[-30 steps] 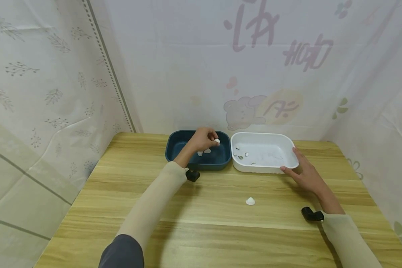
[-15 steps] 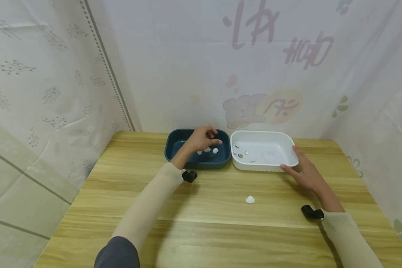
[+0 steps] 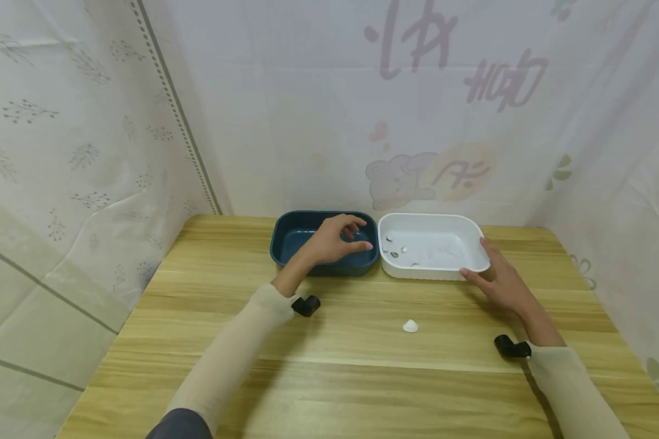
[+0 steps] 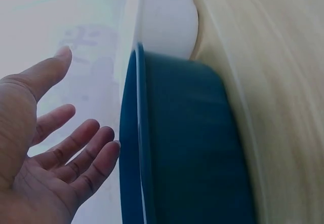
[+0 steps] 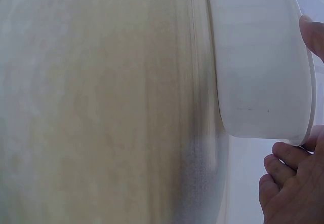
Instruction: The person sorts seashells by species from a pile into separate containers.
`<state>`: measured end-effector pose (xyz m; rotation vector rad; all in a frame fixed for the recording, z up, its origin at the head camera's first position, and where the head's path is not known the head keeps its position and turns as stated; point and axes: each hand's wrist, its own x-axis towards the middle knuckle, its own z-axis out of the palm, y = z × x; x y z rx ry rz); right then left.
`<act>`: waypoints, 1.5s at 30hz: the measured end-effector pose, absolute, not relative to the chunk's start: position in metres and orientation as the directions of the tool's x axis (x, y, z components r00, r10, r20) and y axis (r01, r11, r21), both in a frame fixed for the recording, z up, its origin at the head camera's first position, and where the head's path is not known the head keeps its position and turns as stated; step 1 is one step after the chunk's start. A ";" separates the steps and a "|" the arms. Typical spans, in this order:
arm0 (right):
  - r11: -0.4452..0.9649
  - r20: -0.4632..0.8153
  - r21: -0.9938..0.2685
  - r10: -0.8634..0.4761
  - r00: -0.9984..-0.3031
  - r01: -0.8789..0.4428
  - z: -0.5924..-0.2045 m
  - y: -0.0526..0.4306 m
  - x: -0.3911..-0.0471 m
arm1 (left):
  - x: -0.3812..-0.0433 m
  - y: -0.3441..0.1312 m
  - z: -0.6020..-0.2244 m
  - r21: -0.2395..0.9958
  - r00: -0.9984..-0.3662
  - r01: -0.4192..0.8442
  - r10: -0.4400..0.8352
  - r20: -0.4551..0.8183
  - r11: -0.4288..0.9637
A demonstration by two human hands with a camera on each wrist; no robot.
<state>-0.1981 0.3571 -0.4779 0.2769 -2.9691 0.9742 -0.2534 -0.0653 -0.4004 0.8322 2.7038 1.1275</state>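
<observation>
My left hand (image 3: pixel 332 239) hovers over the dark blue plastic bin (image 3: pixel 357 268), its fingers loosely bent and apart from the thumb. Nothing is between them in the left wrist view, where the hand (image 4: pixel 61 178) is beside the bin's rim. The hand hides the white shells inside that bin. With thumb on the front rim and fingers round the right side, my right hand (image 3: pixel 502 283) holds the corner of the white plastic bin (image 3: pixel 423 274). Several small dark-and-white shells (image 3: pixel 393 255) lie at that bin's left end. One white seashell (image 3: pixel 410 326) lies on the table in front.
Both bins stand side by side near the back edge of the wooden table (image 3: pixel 351 396). A printed curtain (image 3: pixel 285 122) hangs directly behind, with more cloth at both sides. Black cameras (image 3: pixel 306 305) are strapped at the wrists.
My left hand let a white shell drop into the blue bin, then spread its fingers and drew slightly back toward the front. The right hand has stayed on the white bin.
</observation>
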 end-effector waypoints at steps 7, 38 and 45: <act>0.797 0.060 -0.580 -0.165 -0.985 -0.169 -0.480 0.358 -0.198 | -0.235 -0.061 -0.404 0.672 -0.820 0.491 0.556 0.140 0.554; 0.805 0.060 -0.570 -0.156 -0.986 -0.162 -0.480 0.357 -0.197 | -0.155 -0.028 -0.461 0.805 -0.762 0.476 0.623 0.177 0.353; 0.807 0.057 -0.568 -0.158 -0.986 -0.162 -0.481 0.357 -0.197 | -0.139 -0.011 -0.477 0.841 -0.782 0.406 0.612 0.118 0.357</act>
